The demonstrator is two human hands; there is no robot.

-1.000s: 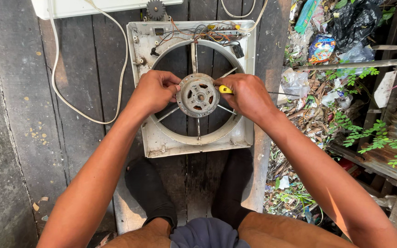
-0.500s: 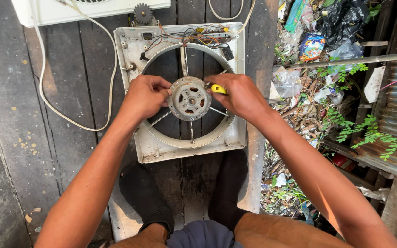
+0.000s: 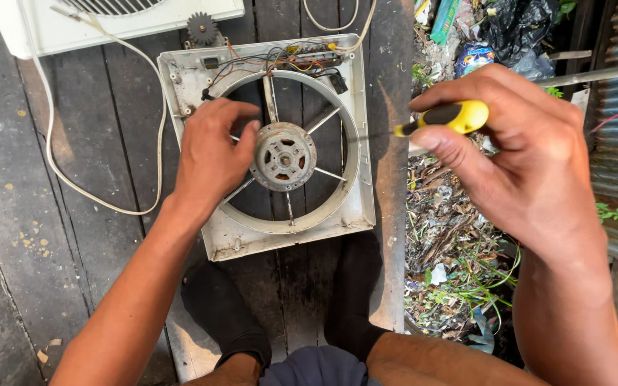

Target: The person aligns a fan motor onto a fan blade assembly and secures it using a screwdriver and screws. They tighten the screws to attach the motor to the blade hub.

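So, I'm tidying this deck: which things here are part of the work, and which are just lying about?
In use:
left hand on the motor
fan frame
screwdriver in the right hand

Lying about:
white cover
gear
litter beside the deck

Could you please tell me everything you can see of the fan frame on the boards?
The fan frame is a square, dirty white plastic housing lying flat on dark wooden planks. Thin spokes carry a round metal motor in its ring opening. Coloured wires run along its top edge. The left hand rests on it beside the motor.
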